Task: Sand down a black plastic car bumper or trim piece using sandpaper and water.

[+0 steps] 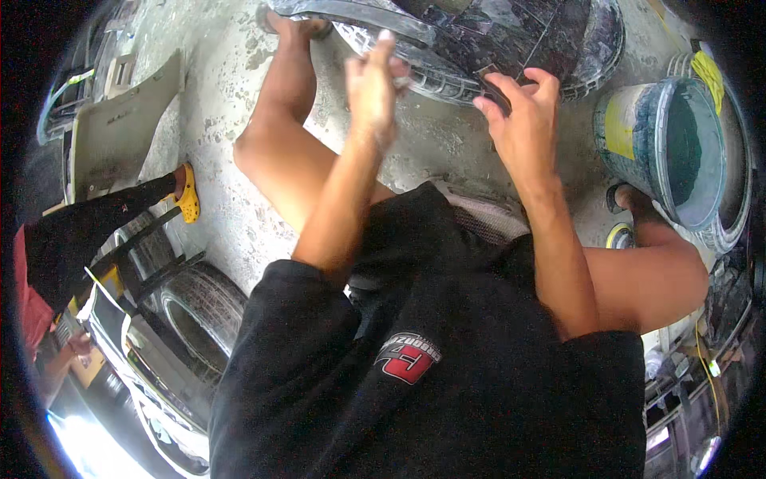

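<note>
My right hand is curled above the near edge of a dark, dust-smeared panel. Between its thumb and fingers is a small dark flat piece, whose exact kind I cannot make out. My left hand is raised near the panel's left part, one finger pointing up and away. Motion smears its other fingers, so whether it holds anything is unclear. Beneath the panel, a dusty tyre lies flat on the floor.
At right stands a bucket of dark water, with a yellow cloth behind it. A grey curved panel and a tyre are on the left. Another person's yellow shoe rests on the stained concrete floor.
</note>
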The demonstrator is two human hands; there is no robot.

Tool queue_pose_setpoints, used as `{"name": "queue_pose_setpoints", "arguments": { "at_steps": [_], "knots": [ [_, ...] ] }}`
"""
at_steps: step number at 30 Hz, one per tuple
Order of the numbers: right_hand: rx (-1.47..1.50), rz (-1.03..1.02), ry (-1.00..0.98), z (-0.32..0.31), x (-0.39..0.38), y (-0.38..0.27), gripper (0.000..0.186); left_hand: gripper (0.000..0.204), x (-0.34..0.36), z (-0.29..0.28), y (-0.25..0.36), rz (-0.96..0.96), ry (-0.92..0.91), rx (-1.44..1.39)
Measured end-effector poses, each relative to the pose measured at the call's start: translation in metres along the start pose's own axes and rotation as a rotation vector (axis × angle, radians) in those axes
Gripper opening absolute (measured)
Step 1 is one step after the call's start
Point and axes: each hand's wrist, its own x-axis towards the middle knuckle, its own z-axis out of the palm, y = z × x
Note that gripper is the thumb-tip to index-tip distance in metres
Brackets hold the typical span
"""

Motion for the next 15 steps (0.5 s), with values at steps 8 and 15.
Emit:
{"name": "queue_pose_setpoints", "arguments": {
  "at_steps": [8, 15],
  "knots": [
    [-0.082, 0.038, -0.32, -0.022, 0.0, 0.005, 0.057, 0.077, -0.003, 0.059, -0.04, -0.196, -0.454, -0.304],
    [-0.083, 0.061, -0.474, -0.041, 0.012, 0.013, 0.045, 0.084, 0.015, 0.047, -0.056, -0.201, -0.564, -0.167]
  ]
}}
